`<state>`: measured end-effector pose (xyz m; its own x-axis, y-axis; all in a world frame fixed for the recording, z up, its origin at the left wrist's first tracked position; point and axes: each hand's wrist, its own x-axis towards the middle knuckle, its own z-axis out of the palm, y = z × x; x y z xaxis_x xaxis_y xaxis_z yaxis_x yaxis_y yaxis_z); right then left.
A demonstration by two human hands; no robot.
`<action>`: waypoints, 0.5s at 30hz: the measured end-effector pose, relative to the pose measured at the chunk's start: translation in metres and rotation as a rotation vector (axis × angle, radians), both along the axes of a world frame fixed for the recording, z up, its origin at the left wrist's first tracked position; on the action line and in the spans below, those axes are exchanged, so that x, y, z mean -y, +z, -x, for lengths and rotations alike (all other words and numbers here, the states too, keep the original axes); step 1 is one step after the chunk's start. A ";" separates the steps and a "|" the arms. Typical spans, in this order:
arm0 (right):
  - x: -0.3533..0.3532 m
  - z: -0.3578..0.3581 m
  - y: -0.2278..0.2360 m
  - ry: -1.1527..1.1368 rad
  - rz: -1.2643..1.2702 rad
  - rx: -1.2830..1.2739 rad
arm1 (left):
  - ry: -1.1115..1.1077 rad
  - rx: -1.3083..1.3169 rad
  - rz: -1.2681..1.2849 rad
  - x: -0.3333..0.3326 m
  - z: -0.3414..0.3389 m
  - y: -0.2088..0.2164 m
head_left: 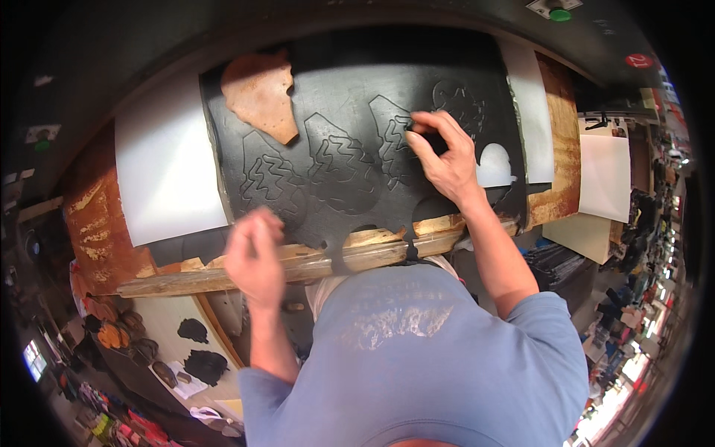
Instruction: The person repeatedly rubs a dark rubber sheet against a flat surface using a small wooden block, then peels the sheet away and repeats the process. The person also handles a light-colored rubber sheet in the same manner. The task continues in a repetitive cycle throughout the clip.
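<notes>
A black sheet (335, 82), like leather or rubber, lies over the bench with several cut or pressed outlines, some holding zigzag lines. My right hand (450, 153) is over its right part, thumb and forefinger closed in a pinch. Something small and dark shows at the fingertips, too small to name. My left hand (255, 246) hovers by the sheet's front edge at left, its fingers curled and smeared by motion; I cannot see anything in it. Toward the back left rests a tan, irregularly shaped flat piece (259, 93) with a tapered end.
White boards (167, 164) flank the sheet on both sides. A worn wooden edge (298, 264) runs along the front. Overhead is a dark machine body with a green button (559, 14). At lower left, a side table holds black cut pieces (205, 366); dark stacked material (564, 268) sits at right.
</notes>
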<state>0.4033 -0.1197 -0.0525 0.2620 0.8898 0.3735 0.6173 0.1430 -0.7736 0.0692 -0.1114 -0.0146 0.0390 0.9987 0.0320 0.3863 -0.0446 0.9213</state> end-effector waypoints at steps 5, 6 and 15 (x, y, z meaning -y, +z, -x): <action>0.008 -0.011 -0.010 -0.071 0.041 -0.271 | -0.337 -0.196 -0.401 0.060 -0.050 -0.042; 0.004 -0.015 -0.006 -0.113 0.080 -0.365 | -0.370 -0.385 -0.535 0.060 -0.056 -0.050; 0.019 -0.118 0.092 -0.534 -0.533 -0.175 | -0.287 -0.288 -0.591 0.059 -0.048 -0.054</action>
